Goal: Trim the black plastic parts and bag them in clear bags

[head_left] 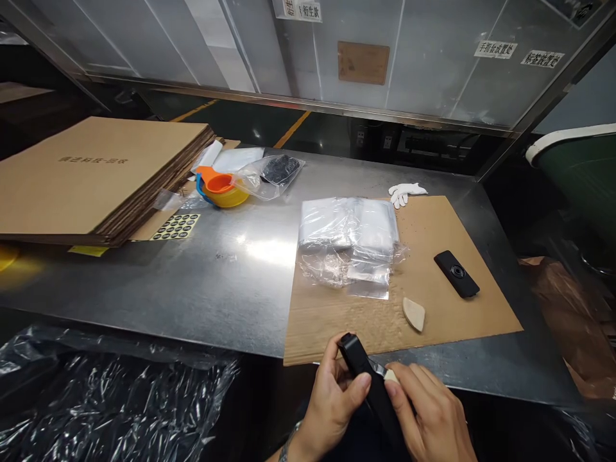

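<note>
My left hand (332,404) is closed round a long black plastic part (356,356), held tilted just off the table's front edge. In my right hand (426,407), thumb and fingers pinch a small shiny blade-like tool (378,367) with a cream-coloured grip; its tip meets the side of the black part. The lower end of that part runs down between the hands and is partly hidden. Beyond my hands, a beige wedge-shaped pad (414,314) lies on a cardboard sheet (332,321). Farther right on the sheet rests a flat black device (456,273) with a round ring.
Clear plastic bags (349,224) lie on the cardboard, with a white glove (405,193) at its far edge. On the metal table (231,282) are nested coloured cups (224,189), a bag of black bits (280,170), round stickers (176,226) and stacked cardboard (96,179).
</note>
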Demonstrator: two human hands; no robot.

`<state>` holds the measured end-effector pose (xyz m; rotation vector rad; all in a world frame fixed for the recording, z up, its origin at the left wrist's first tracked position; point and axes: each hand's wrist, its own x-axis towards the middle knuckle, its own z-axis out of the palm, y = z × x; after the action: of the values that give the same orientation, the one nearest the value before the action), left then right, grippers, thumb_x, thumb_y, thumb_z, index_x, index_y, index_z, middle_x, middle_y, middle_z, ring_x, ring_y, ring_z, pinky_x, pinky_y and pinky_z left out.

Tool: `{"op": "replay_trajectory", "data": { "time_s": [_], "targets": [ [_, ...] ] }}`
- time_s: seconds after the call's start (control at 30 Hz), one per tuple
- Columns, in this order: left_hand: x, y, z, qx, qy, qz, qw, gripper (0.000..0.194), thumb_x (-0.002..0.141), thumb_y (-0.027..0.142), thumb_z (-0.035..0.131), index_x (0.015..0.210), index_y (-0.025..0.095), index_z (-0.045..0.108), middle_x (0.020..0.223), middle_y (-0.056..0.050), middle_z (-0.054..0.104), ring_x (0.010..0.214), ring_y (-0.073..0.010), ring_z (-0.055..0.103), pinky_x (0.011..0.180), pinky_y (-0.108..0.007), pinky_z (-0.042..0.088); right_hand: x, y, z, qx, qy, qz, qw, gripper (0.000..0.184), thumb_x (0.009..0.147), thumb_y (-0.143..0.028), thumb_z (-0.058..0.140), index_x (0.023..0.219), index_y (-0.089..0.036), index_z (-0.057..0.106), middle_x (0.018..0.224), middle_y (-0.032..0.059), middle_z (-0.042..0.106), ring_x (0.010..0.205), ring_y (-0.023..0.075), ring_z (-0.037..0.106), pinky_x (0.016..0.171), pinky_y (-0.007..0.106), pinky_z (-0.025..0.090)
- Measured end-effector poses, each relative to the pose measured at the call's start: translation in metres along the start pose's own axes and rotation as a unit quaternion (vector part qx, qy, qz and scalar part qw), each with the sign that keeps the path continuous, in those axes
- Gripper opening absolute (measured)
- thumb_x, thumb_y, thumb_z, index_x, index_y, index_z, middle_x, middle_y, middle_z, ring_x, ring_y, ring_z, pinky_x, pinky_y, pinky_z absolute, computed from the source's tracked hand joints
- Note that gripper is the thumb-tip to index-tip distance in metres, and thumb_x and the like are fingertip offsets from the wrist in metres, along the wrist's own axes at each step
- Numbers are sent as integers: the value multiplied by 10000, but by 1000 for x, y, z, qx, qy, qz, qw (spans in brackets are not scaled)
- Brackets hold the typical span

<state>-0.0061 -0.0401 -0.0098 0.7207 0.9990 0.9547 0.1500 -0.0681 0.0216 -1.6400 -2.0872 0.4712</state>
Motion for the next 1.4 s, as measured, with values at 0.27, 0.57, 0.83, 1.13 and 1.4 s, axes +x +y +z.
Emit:
{"op": "replay_trajectory", "data": {
  "time_s": [0.27, 0.57, 0.83, 1.13, 1.4],
  "targets": [
    [-2, 1, 1, -10, -14, -6, 1000, 621, 671, 464, 697, 1135, 202, 378, 822, -6, 531, 737, -128, 494, 668, -229, 424, 0, -1, 1, 4, 35, -2, 999, 232, 945, -266, 356, 945, -195, 578, 695, 30, 592, 619, 159, 564, 574, 247, 413],
    [0, -2, 1, -11, -7, 0, 1000, 626, 671, 455, 700, 1144, 199, 380, 809, -9, 548, 721, -124, 497, 651, -221, 427, -1, -1, 1, 6, 25, 0, 1000, 218, 946, -265, 366, 956, -201, 574, 698, 22, 594, 627, 156, 563, 578, 247, 410],
    [-2, 0, 1, -14, 3, -3, 1000, 635, 657, 447, 715, 1145, 187, 402, 826, -27, 567, 728, -134, 512, 661, -232, 436, -1, -1, 3, -9, 47, -15, 999, 235, 949, -261, 351, 941, -188, 573, 682, 28, 590, 608, 155, 562, 570, 246, 405],
    [-3, -8, -1, -10, 12, 7, 1000, 627, 691, 397, 702, 1185, 195, 372, 906, -53, 592, 788, -156, 549, 736, -266, 452, 2, 1, 6, -12, 34, 17, 999, 300, 953, -305, 323, 847, -213, 588, 659, 17, 601, 596, 147, 586, 551, 225, 423],
    [-1, -7, -1, -17, 15, 1, 1000, 629, 679, 411, 707, 1170, 186, 383, 970, -89, 610, 873, -205, 579, 745, -287, 461, 10, 0, 0, 69, 10, 53, 996, 379, 956, -356, 297, 756, -229, 593, 643, 9, 604, 584, 141, 592, 561, 212, 460]
  ]
}}
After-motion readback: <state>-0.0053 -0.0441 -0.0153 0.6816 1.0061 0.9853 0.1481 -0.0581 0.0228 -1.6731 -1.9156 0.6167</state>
